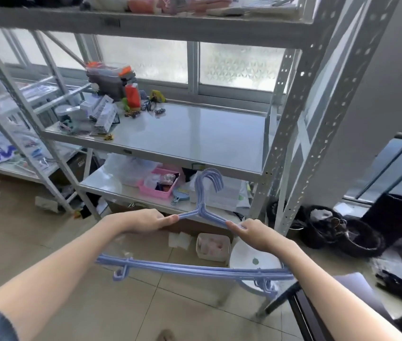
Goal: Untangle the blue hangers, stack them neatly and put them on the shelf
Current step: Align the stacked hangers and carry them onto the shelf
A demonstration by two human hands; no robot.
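Several blue plastic hangers (202,203) lie bunched together as one stack, hooks pointing up and away from me. My left hand (149,220) grips the stack's left shoulder arm. My right hand (251,233) grips its right shoulder arm. The hangers' bottom bars (195,268) hang below my wrists, with small clips at both ends. I hold the stack in the air in front of the white metal shelf (195,134), just below its middle board, whose right part is bare.
Boxes, a red carton and small toys (111,102) crowd the shelf's left part. A pink basket (158,184) sits on the lower board. On the floor are a white bin (213,246), a white stool (254,262) and dark bags (342,232) at right. Perforated uprights (288,134) frame the shelf.
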